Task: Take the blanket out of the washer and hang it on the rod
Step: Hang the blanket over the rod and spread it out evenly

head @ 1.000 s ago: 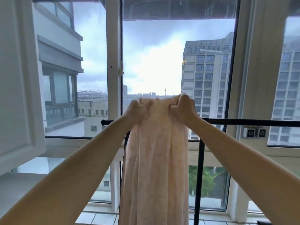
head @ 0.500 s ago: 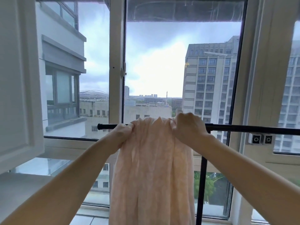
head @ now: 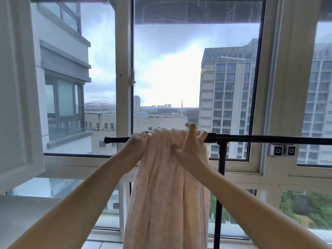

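**Item:** blanket (head: 167, 186), pale pink, bunched into narrow folds.

**Location:** lying over the black rod (head: 269, 138), between the rod's left end and its upright post (head: 221, 159). The near side is hanging straight down.

**Hands:** the left hand (head: 138, 142) is gripping the bunched top at its left edge. The right hand (head: 193, 150) is pinching the folds at the right edge, with its fingers reaching over the rod.

**Step:** judged to be the hanging stage, with the cloth being settled on the rod.

**Next move:** is likely calling for the folds to be spread sideways along the rod and both sides evened, so the weight is not dragging the blanket off.

**Not legible:**
- The far side behind the rod is being hidden.
- The lower hem is running off the bottom edge.
- One raised right finger is blurring.
- The washer is not showing.
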`<move>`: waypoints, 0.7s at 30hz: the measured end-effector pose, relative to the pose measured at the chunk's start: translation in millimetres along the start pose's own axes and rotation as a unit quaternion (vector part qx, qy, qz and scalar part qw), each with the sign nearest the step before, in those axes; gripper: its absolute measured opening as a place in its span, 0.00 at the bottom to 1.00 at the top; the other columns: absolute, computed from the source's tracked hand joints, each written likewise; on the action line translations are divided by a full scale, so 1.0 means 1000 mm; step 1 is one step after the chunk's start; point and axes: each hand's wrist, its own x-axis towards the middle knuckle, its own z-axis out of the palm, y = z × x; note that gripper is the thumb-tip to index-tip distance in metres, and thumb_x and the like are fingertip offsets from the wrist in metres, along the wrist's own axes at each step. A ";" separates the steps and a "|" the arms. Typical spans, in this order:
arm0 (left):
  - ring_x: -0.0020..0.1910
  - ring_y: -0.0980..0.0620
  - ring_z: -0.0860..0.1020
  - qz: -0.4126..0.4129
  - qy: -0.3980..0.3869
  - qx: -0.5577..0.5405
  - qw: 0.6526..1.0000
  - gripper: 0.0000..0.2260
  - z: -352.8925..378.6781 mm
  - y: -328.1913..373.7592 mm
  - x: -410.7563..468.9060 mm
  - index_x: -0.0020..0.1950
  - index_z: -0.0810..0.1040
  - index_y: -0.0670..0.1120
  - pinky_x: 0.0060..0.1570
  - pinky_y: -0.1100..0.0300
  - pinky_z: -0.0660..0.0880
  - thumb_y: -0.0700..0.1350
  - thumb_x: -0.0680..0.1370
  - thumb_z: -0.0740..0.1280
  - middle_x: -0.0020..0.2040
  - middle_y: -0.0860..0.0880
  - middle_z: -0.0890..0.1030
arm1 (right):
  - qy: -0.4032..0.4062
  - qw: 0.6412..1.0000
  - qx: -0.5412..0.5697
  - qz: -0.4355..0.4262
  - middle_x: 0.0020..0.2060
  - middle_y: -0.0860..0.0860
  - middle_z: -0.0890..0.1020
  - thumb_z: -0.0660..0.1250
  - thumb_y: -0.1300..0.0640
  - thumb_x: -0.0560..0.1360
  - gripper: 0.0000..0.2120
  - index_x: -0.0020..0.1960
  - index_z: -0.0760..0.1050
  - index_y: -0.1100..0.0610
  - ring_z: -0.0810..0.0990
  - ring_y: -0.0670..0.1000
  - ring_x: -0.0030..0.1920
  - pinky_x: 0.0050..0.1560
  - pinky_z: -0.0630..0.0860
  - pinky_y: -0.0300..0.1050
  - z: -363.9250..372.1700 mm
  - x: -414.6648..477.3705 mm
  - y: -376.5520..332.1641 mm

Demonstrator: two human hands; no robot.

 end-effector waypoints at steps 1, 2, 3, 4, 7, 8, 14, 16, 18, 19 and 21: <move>0.43 0.52 0.80 0.006 0.010 0.002 1.000 0.13 -0.001 0.001 -0.001 0.46 0.81 0.45 0.44 0.58 0.75 0.40 0.82 0.58 0.43 0.47 0.81 | -0.004 1.000 -0.006 -0.005 0.59 0.57 0.63 0.71 0.57 0.71 0.25 0.63 0.62 0.52 0.71 0.45 0.36 0.35 0.74 0.40 -0.001 0.002 -0.002; 0.46 0.50 0.80 0.013 0.023 0.008 1.000 0.13 -0.003 0.003 -0.001 0.45 0.81 0.46 0.47 0.56 0.76 0.38 0.81 0.58 0.45 0.46 0.81 | -0.005 1.000 -0.010 -0.011 0.57 0.56 0.65 0.70 0.58 0.72 0.21 0.60 0.66 0.53 0.71 0.45 0.37 0.39 0.76 0.42 -0.003 0.005 -0.004; 0.48 0.48 0.80 0.019 0.039 0.017 0.999 0.13 -0.005 0.006 0.001 0.45 0.81 0.46 0.50 0.54 0.77 0.38 0.81 0.58 0.47 0.45 0.81 | -0.002 1.000 -0.011 -0.020 0.55 0.55 0.66 0.70 0.57 0.72 0.17 0.59 0.69 0.54 0.72 0.46 0.38 0.43 0.77 0.44 -0.005 0.009 -0.006; 0.49 0.48 0.80 0.025 0.052 0.022 0.998 0.13 -0.008 0.009 0.002 0.45 0.81 0.46 0.52 0.53 0.77 0.38 0.81 0.58 0.48 0.44 0.81 | 0.004 0.999 -0.014 -0.030 0.53 0.54 0.66 0.70 0.56 0.73 0.15 0.58 0.71 0.55 0.73 0.47 0.39 0.45 0.78 0.44 -0.007 0.013 -0.008; 0.50 0.45 0.80 0.009 0.086 0.004 0.996 0.10 -0.015 0.020 0.006 0.51 0.79 0.40 0.51 0.54 0.78 0.39 0.82 0.58 0.49 0.41 0.81 | 0.029 0.998 -0.035 -0.052 0.51 0.53 0.67 0.68 0.57 0.75 0.13 0.59 0.74 0.58 0.72 0.47 0.40 0.46 0.75 0.41 -0.018 0.032 -0.011; 0.50 0.44 0.80 0.002 0.095 -0.014 0.995 0.10 -0.017 0.023 0.008 0.51 0.79 0.39 0.50 0.54 0.78 0.39 0.82 0.58 0.49 0.40 0.81 | 0.037 0.997 -0.042 -0.050 0.52 0.54 0.67 0.67 0.57 0.76 0.13 0.59 0.75 0.58 0.72 0.47 0.39 0.45 0.74 0.40 -0.023 0.038 -0.010; 0.44 0.47 0.81 -0.011 0.118 -0.062 0.991 0.09 -0.022 0.032 0.013 0.56 0.79 0.37 0.41 0.56 0.78 0.39 0.80 0.63 0.48 0.43 0.81 | 0.080 0.993 -0.084 -0.023 0.52 0.55 0.67 0.66 0.56 0.77 0.12 0.58 0.74 0.59 0.67 0.43 0.35 0.42 0.68 0.40 -0.059 0.068 -0.001; 0.42 0.48 0.81 -0.010 0.124 -0.061 0.990 0.08 -0.023 0.034 0.014 0.55 0.79 0.38 0.37 0.58 0.77 0.40 0.79 0.65 0.47 0.43 0.81 | 0.083 0.990 -0.110 -0.012 0.53 0.55 0.68 0.66 0.55 0.77 0.12 0.58 0.75 0.58 0.68 0.46 0.35 0.41 0.68 0.42 -0.070 0.071 0.005; 0.41 0.48 0.80 -0.018 0.126 -0.065 0.990 0.07 -0.022 0.036 0.015 0.49 0.79 0.39 0.38 0.56 0.78 0.43 0.78 0.68 0.45 0.43 0.81 | 0.080 0.987 -0.138 -0.004 0.54 0.56 0.69 0.65 0.54 0.77 0.12 0.58 0.75 0.57 0.71 0.49 0.37 0.41 0.69 0.43 -0.079 0.071 0.012; 0.40 0.47 0.80 -0.029 0.125 -0.069 0.989 0.09 -0.022 0.037 0.016 0.47 0.79 0.39 0.41 0.54 0.79 0.46 0.78 0.68 0.44 0.44 0.80 | 0.077 0.986 -0.149 -0.003 0.54 0.56 0.69 0.65 0.54 0.77 0.12 0.58 0.76 0.56 0.71 0.51 0.38 0.41 0.70 0.44 -0.083 0.070 0.016; 0.38 0.47 0.77 -0.046 0.122 -0.063 0.990 0.13 -0.023 0.036 0.017 0.44 0.77 0.41 0.42 0.53 0.75 0.48 0.81 0.62 0.38 0.46 0.77 | 0.061 0.984 -0.166 0.000 0.55 0.57 0.69 0.65 0.53 0.77 0.12 0.58 0.76 0.55 0.72 0.52 0.38 0.42 0.70 0.44 -0.086 0.067 0.022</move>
